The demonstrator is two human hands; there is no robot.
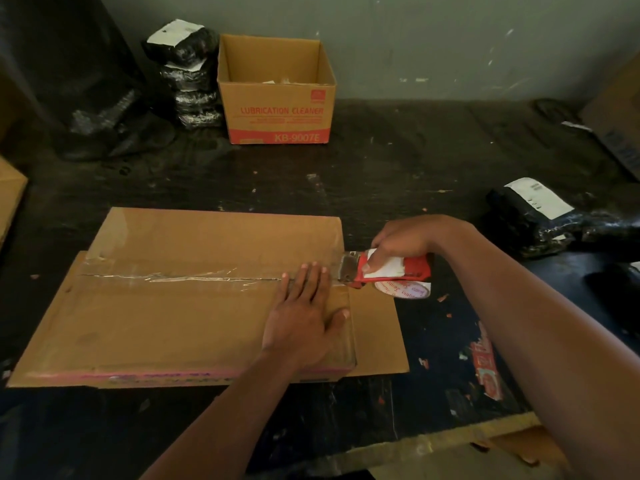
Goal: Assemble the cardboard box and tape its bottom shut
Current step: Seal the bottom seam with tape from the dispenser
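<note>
The cardboard box lies bottom up on the dark desk, close to the near edge. A strip of clear tape runs along the middle seam, and it looks wrinkly in the middle.

The left hand lies flat on the box at the right end of the seam, fingers spread and grasping nothing, pressing the tape down. The right hand has its fingers clenched around the red tape dispenser, which sits just past the right edge of the box with its metal blade beside the left fingertips.

What could go wrong: the sharp blade is very near those fingertips, so a quick pull could nick them. If the tape tears crooked or lifts, the seam may pop open. More wrinkles could make it stick badly.

There is open room to the right of the dispenser before the black wrapped parcels. The open box marked "LUBRICATION CLEANER" stands well apart at the back. A flap sticks out on the right, under the hand's side.
</note>
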